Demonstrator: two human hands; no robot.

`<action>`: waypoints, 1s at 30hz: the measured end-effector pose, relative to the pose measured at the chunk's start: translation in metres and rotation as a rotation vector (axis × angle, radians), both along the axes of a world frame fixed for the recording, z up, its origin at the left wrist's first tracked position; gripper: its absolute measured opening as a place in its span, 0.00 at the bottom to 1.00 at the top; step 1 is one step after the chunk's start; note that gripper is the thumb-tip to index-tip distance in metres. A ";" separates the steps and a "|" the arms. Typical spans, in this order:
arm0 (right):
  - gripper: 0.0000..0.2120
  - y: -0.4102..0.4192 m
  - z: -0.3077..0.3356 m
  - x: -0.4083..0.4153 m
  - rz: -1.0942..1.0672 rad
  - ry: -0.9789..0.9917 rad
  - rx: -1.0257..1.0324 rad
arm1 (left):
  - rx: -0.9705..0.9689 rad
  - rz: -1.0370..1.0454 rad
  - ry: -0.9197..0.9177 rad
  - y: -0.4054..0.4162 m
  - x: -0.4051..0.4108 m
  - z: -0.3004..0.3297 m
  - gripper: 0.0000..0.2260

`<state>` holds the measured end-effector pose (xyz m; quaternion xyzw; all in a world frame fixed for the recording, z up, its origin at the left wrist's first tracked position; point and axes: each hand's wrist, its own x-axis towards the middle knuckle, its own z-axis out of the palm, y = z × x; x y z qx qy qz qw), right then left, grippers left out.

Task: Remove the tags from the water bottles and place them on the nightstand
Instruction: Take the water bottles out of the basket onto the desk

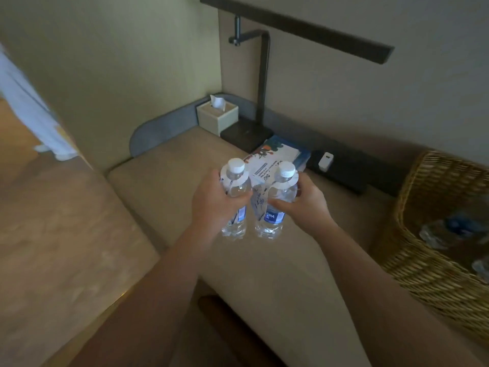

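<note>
I had a bottle in each hand, both held upright and side by side above the nightstand top (185, 160). My left hand (211, 205) was wrapped round the middle of the left bottle (236, 200), fingers curled about its body; my right hand (304, 205) gripped the right bottle (275, 207) the same way, thumb across its front. The bottles stood close together between my hands, nearly touching, long axes vertical and caps pointing up and slightly away from me. Each tag sat just above my fingers — the left tag (225, 172) as a white collar round the neck under the cap, the right tag (258, 197) looped at the neck and hanging down into the gap between the bottles. Neither tag was off yet. As I judged it, the coming move turned on that: each tag had to slide up along the bottle's axis, over the cap, yet both hands were occupied. Beyond my hands lay a booklet (280, 157), then the lamp base (246, 133) and tissue box (217, 116).
</note>
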<state>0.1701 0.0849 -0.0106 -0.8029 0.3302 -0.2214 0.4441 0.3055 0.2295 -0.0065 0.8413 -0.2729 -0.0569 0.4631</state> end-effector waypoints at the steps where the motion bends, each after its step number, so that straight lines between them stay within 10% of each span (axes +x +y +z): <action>1: 0.29 0.003 -0.007 0.004 -0.002 0.013 0.008 | -0.001 0.012 0.007 0.004 0.002 -0.008 0.26; 20: 0.39 0.010 -0.033 0.020 0.042 0.155 0.094 | -0.017 -0.029 0.089 0.014 0.002 -0.033 0.32; 30: 0.34 0.014 0.007 -0.013 -0.115 0.068 -0.070 | 0.052 -0.085 -0.349 0.013 -0.010 0.018 0.37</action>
